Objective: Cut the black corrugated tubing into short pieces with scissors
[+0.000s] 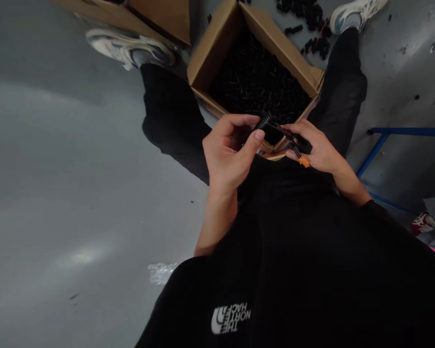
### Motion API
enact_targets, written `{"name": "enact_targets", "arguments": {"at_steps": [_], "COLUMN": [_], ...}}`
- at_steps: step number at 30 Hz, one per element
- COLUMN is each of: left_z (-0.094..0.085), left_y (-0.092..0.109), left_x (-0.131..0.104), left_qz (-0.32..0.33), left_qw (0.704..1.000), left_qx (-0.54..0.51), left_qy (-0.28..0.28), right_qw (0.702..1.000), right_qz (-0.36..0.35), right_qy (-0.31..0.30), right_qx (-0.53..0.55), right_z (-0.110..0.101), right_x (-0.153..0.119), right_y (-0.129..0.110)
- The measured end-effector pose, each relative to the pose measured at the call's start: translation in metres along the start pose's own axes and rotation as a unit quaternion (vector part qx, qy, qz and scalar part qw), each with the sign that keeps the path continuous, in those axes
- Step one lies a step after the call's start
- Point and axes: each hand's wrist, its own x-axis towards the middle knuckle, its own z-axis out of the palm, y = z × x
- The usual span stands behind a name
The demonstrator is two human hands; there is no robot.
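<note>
Pinched between the thumb and fingers of my left hand [228, 152] is a black ribbed piece [264, 122], short and roughly cylindrical. My right hand [317, 147] is closed around a slim black hand tool [292, 137] with an orange end; its exact kind is unclear. The tool's far tip meets or nearly meets the ribbed piece. Both hands are over the near corner of an open cardboard box [215, 53], which holds a great many small black parts [257, 77].
Loose black parts [308, 17] lie on the floor beyond the box. Another cardboard box [163, 17] stands at upper left. A blue metal frame [409, 131] is at right, near red shoes [422, 223]. Clear plastic [162, 273] lies on the grey floor.
</note>
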Motion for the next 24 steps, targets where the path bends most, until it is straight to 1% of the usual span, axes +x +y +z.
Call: {"name": "enact_targets", "arguments": {"at_steps": [5, 9, 13, 17, 18, 19, 23, 24], "left_z": [0.001, 0.004, 0.004, 0.004, 0.006, 0.007, 0.013, 0.012], "left_y": [0.002, 0.005, 0.003, 0.001, 0.002, 0.003, 0.014, 0.018], "left_x": [-0.002, -0.002, -0.001, -0.002, -0.003, -0.004, -0.009, -0.010], "left_qz": [-0.004, -0.002, -0.011, -0.007, -0.007, -0.008, -0.010, -0.010], "left_qw": [1.000, 1.000, 1.000, 0.999, 0.999, 1.000, 0.998, 0.997], "left_qx": [0.002, 0.011, 0.024, 0.039, 0.034, 0.023, -0.045, -0.053], "left_qy": [-0.001, -0.005, -0.006, 0.025, 0.025, 0.017, -0.051, -0.055], "right_qw": [1.000, 1.000, 1.000, 1.000, 1.000, 1.000, 0.998, 0.998], "right_qz": [0.004, 0.006, 0.008, 0.001, -0.003, -0.006, -0.020, -0.030], "right_qy": [-0.014, -0.025, 0.004, 0.020, 0.022, 0.022, 0.010, 0.006], "right_qx": [0.003, -0.010, -0.010, -0.013, -0.015, -0.020, -0.056, -0.062], "right_z": [-0.006, -0.005, 0.001, 0.006, 0.006, 0.006, 0.003, 0.002], "right_x": [0.001, 0.001, 0.000, 0.001, 0.002, 0.003, 0.008, 0.009], "right_y": [-0.001, 0.001, 0.001, -0.003, -0.004, -0.005, -0.009, -0.010]}}
